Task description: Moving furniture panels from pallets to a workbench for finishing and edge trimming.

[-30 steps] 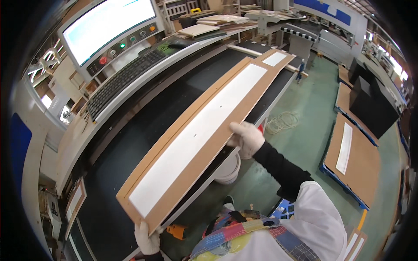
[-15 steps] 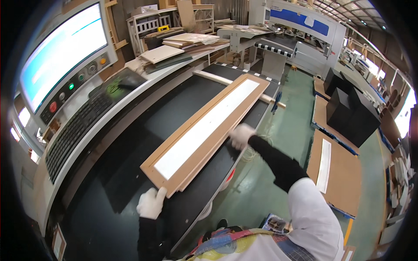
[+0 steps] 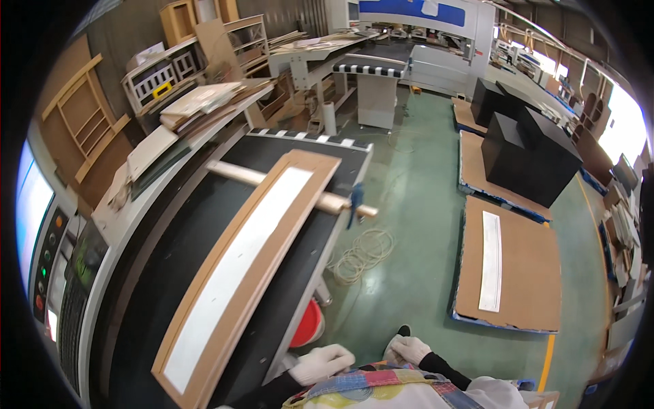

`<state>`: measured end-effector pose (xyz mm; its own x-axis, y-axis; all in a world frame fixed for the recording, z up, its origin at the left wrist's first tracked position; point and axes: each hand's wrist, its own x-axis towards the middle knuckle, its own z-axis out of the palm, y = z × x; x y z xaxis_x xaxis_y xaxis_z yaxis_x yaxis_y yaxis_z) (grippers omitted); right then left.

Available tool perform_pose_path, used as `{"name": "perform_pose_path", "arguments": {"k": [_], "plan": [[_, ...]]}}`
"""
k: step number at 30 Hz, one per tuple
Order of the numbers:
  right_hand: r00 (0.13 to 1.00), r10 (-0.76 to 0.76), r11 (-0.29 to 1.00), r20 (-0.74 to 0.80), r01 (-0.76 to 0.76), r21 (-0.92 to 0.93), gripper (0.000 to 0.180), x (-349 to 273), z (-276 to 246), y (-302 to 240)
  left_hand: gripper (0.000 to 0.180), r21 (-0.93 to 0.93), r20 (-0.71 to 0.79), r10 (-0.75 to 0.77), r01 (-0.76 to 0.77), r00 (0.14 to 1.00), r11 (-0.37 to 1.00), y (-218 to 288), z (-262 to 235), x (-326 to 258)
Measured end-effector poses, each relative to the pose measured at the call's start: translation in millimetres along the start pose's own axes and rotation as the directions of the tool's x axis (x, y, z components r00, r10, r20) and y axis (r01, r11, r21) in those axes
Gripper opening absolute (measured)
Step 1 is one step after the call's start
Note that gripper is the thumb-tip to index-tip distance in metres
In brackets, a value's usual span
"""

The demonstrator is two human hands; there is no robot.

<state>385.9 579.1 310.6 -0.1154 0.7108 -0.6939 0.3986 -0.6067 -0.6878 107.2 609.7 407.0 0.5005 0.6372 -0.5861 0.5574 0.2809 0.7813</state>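
My left hand (image 3: 321,363), in a white glove, hangs before my body beside the near right edge of the black-topped table (image 3: 163,259). Its fingers are curled closed, and nothing shows in them. To its right my gloved right hand (image 3: 409,350) is also closed over the floor, with no object visible in it. Both hands are apart from the long brown board (image 3: 272,249), which lies lengthwise on the table. A white strip (image 3: 231,266) runs along the middle of the board. The board's far end rests over a wooden bar (image 3: 235,172) crossing the table.
A blue clamp (image 3: 355,204) sits on the bar's right end. Coiled pale hose (image 3: 364,255) and a red bucket (image 3: 308,326) are on the floor. At right, a brown-topped pallet (image 3: 528,266) bears a white strip, with black boxes (image 3: 531,157) beyond. The control screen (image 3: 35,211) stands left.
My hands have let go of the board and drawn back to my body. The view has swung right, so the screen sits farther left. The board remains on the table.
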Motion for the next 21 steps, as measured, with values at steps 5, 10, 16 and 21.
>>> {"name": "perform_pose_path", "arguments": {"k": [5, 10, 16, 21], "plan": [[0.969, -0.242, 0.889, -0.055, 0.199, -0.413, 0.041, 55, -138, 18, 0.045, 0.615, 0.138, -0.031, -0.061, 0.990, 0.786, 7, 54, 209], [0.926, -0.326, 0.843, -0.188, 0.195, -0.501, 0.040, 101, -285, -33, 0.041, 0.587, 0.086, -0.016, -0.037, 0.996, 0.809, 76, 45, 328], [0.948, -0.316, 0.916, -0.031, 0.296, -0.269, 0.040, 197, -414, -108, 0.041, 0.448, -0.206, -0.018, 0.110, 0.978, 0.887, 157, 16, 455], [0.965, -0.263, 0.955, -0.001, 0.260, -0.141, 0.036, 310, -561, -124, 0.041, 0.448, -0.216, -0.028, 0.124, 0.976, 0.886, 181, -34, 587]]}}
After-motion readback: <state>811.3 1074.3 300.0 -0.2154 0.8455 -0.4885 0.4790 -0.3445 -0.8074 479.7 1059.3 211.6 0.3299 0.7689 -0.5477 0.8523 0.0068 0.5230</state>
